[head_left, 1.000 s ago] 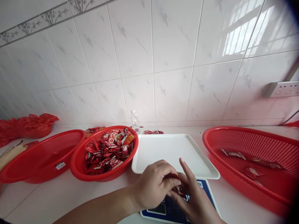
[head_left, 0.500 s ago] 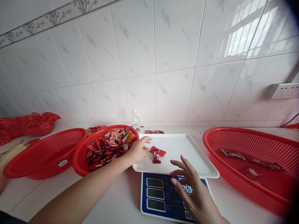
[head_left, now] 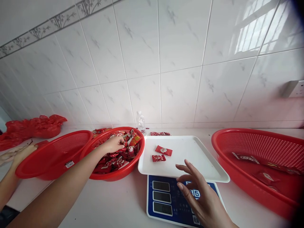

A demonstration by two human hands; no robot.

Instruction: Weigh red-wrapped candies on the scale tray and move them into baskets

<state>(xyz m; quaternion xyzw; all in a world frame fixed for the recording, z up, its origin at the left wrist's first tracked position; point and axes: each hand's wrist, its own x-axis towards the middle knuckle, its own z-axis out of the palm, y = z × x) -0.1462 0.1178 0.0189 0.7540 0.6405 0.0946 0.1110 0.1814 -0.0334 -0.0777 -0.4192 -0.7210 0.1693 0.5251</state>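
My left hand [head_left: 114,144] is inside the red basket [head_left: 114,177], its fingers curled closed on a small red candy packet at the top of the pile; the fingertips are partly hidden. Many wrapped candies [head_left: 120,162] fill that basket. Two red packets, one plain with a light emblem [head_left: 163,150] and one patterned [head_left: 158,158], lie apart on the white tray [head_left: 182,145] of the scale. Over the scale's blue key panel [head_left: 175,198] hovers my right hand [head_left: 200,193], fingers apart and bent, with nothing held.
At right stands a larger red basket [head_left: 228,158] with a few packets low inside. Another red basket [head_left: 42,169] is at left, beside another person's hand [head_left: 25,152]. Behind are red plastic bags [head_left: 45,125], a clear bottle [head_left: 140,123], and a loose packet [head_left: 160,133] by the tiled wall.
My left hand has moved left from the tray into the candy basket. The two packets on the tray now lie separated. My right hand stays over the scale; the view has shifted slightly.
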